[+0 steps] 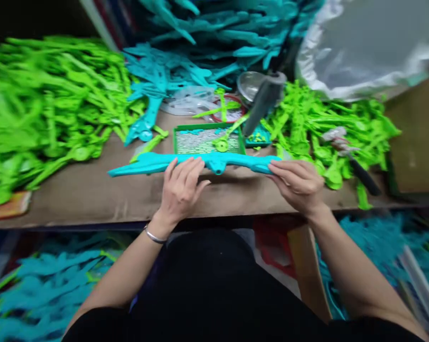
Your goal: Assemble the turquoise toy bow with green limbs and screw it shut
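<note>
A long blue wing-shaped plastic piece [232, 159] lies crosswise above the front of the table, with a small round boss at its middle. My left hand [182, 187] has its fingers over the piece just left of the boss, its thumb sticking out to the right. Between thumb and fingers, my right hand [298, 183] grips the piece's right end. Right behind it sits a green tray [175, 140] of small silvery parts, with a lime green round-ended part [221, 144] across it.
Lime green parts are heaped at the left [51, 104] and the right [303, 114]. A blue pile [207, 38] rises at the back. A dark-handled tool [266, 99] hangs over the tray; another black handle [364, 175] lies right. Cardboard box [417, 137] stands far right.
</note>
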`<action>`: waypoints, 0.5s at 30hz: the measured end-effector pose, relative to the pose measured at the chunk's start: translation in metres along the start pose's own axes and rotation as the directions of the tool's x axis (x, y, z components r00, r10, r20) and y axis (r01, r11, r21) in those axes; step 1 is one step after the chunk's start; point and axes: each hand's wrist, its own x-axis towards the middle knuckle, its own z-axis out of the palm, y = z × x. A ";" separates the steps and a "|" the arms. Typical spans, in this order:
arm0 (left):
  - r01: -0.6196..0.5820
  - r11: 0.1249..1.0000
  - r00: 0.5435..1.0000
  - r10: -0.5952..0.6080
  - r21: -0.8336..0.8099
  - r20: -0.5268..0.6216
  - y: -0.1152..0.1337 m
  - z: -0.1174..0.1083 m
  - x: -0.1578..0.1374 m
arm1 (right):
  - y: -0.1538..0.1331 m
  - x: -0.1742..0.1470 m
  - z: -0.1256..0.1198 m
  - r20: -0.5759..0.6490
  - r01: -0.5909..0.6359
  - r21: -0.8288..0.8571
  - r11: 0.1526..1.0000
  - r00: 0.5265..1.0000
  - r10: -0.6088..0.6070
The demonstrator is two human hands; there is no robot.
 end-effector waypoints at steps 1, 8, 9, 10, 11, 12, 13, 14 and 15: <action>0.019 0.998 1.000 -0.018 0.060 -0.019 -0.009 -0.012 -0.005 | 0.002 0.002 -0.001 -0.015 -0.011 -0.006 1.000 1.000 0.011; 0.078 0.977 0.993 -0.094 0.199 0.073 -0.090 -0.054 -0.023 | 0.001 0.016 -0.006 0.001 0.036 -0.019 0.999 0.999 -0.036; 0.079 0.980 0.993 -0.093 0.180 0.074 -0.097 -0.051 -0.022 | 0.000 0.018 -0.006 -0.006 0.054 -0.023 0.998 0.998 -0.054; 0.083 0.983 0.994 -0.094 0.163 0.062 -0.101 -0.048 -0.021 | -0.001 0.019 -0.006 -0.024 0.082 -0.026 0.996 0.996 -0.082; 0.085 0.986 0.995 -0.092 0.147 0.041 -0.104 -0.045 -0.020 | -0.001 0.020 -0.006 -0.042 0.102 -0.028 0.994 0.994 -0.103; 0.087 0.988 0.996 -0.090 0.129 0.023 -0.105 -0.043 -0.020 | -0.002 0.020 -0.005 -0.057 0.114 -0.029 0.993 0.992 -0.115; 0.089 0.990 0.996 -0.091 0.108 0.014 -0.106 -0.043 -0.021 | -0.003 0.019 -0.005 -0.068 0.116 -0.023 0.993 0.991 -0.117; 0.101 0.991 0.995 -0.103 0.086 0.015 -0.107 -0.044 -0.023 | -0.005 0.018 -0.005 -0.071 0.104 -0.008 0.995 0.992 -0.104; 0.126 0.990 0.992 -0.127 0.061 0.026 -0.108 -0.047 -0.026 | -0.007 0.016 -0.005 -0.067 0.082 0.013 0.997 0.994 -0.081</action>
